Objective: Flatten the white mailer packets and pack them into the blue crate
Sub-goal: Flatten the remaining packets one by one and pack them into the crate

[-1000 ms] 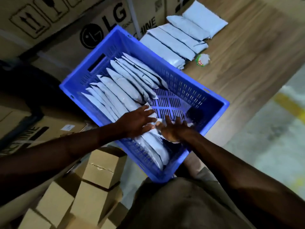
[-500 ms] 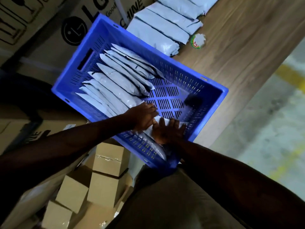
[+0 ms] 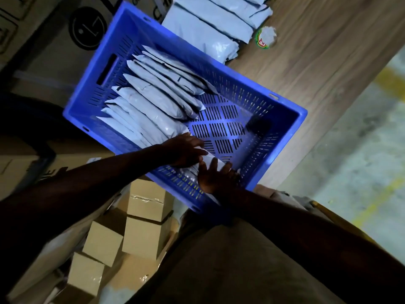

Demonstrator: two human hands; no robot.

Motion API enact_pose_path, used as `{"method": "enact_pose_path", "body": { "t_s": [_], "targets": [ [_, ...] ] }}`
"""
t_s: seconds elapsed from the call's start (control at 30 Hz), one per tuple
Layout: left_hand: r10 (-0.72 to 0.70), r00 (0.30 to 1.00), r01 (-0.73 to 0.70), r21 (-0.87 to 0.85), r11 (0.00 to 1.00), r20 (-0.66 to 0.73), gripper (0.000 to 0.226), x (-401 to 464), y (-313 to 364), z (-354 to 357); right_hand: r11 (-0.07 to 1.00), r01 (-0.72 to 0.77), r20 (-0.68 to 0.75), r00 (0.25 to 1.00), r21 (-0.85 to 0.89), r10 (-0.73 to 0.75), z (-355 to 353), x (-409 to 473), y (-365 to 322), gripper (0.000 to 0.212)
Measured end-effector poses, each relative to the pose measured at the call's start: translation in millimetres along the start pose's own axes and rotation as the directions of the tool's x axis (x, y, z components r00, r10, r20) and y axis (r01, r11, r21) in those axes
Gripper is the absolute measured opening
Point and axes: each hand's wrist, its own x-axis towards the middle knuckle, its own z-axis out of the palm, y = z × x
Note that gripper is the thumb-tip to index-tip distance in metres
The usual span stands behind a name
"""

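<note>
1. Wood-grain table (image 3: 328, 69), upper right: supports the blue crate (image 3: 282, 148) and spare white mailers (image 3: 210, 29).
2. Centre: my left hand (image 3: 184, 150) and right hand (image 3: 214, 176), fingers flat, press a white mailer packet (image 3: 211, 161) against the crate's near wall.
3. Packed packets (image 3: 153, 102) fill the crate's left side.

Your left hand (image 3: 186, 151) and right hand (image 3: 215, 177) press flat on a white packet (image 3: 211, 160) at the near corner of the blue crate (image 3: 282, 137). Filed packets (image 3: 153, 102) fill its left side; loose packets (image 3: 208, 25) lie on the desk (image 3: 317, 62) beyond it.
</note>
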Motion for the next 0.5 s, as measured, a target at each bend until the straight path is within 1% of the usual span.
{"method": "enact_pose_path", "body": {
  "t_s": [0.07,0.1,0.13,0.2,0.23,0.27,0.3,0.33,0.37,0.4,0.43,0.47,0.5],
  "targets": [
    [-0.002,1.0,0.001,-0.036,0.999,-0.027,0.046,-3.4,1.2,-2.6,0.997,-0.05,0.025,0.999,0.058,0.048,-8.6,2.1,-7.5,0.055],
    [0.0,0.999,-0.002,-0.048,0.999,-0.038,0.045,-4.3,2.6,-3.9,0.996,-0.022,0.046,0.999,0.092,0.018,-5.0,5.2,-9.6,0.056],
    [0.002,0.999,-0.004,-0.052,0.999,-0.046,0.045,-4.3,3.5,-5.2,0.995,0.005,0.034,0.999,0.104,-0.008,-3.9,7.5,-8.7,0.055],
    [-0.012,0.998,0.01,-0.051,0.999,-0.054,0.046,-2.1,3.2,-9.2,0.999,0.006,-0.069,0.998,0.05,-0.002,-21.2,11.9,-11.7,0.047],
    [-0.024,0.998,0.022,-0.033,0.999,-0.06,0.048,-1.6,2.8,-9.4,0.999,0.018,-0.071,0.997,0.041,-0.015,-31.5,12.5,-11.9,0.045],
    [-0.026,0.998,0.026,0.003,1.0,-0.065,0.049,-1.9,2.8,-8.2,0.999,0.029,-0.038,0.999,-0.022,-0.029,-37.7,11.8,-11.0,0.047],
    [-0.018,0.998,0.021,0.049,0.999,-0.06,0.048,-2.3,3.7,-6.6,0.996,0.063,0.022,0.998,-0.069,-0.062,-41.4,12.1,-11.7,0.051],
    [0.008,0.998,-0.002,0.109,0.994,-0.057,0.046,-2.1,4.7,-3.5,0.971,0.153,-0.04,0.986,-0.185,-0.163,-40.2,12.4,-8.3,0.052],
    [0.018,0.999,-0.011,0.154,0.988,-0.042,0.045,-2.2,5.5,-1.0,0.956,0.209,-0.048,0.974,-0.205,-0.223,-44.8,9.3,-10.2,0.052],
    [0.017,0.999,-0.01,0.183,0.983,-0.038,0.045,-1.2,6.5,0.0,0.959,0.216,-0.103,0.966,-0.181,-0.237,-45.4,8.1,-10.9,0.053],
    [0.0,0.999,0.008,0.188,0.982,-0.04,0.047,0.1,8.3,-0.7,0.982,0.177,-0.05,0.982,-0.064,-0.18,-43.2,7.9,-13.3,0.054],
    [-0.016,0.998,0.025,0.18,0.983,-0.055,0.049,0.3,8.9,1.2,0.987,0.157,-0.074,0.985,-0.022,-0.159,-36.8,8.3,-10.2,0.059],
    [-0.037,0.998,0.045,0.171,0.984,-0.054,0.051,-0.4,9.8,2.3,0.991,0.126,-0.079,0.989,-0.035,-0.128,-32.8,5.6,-5.8,0.064]
  ]
}}
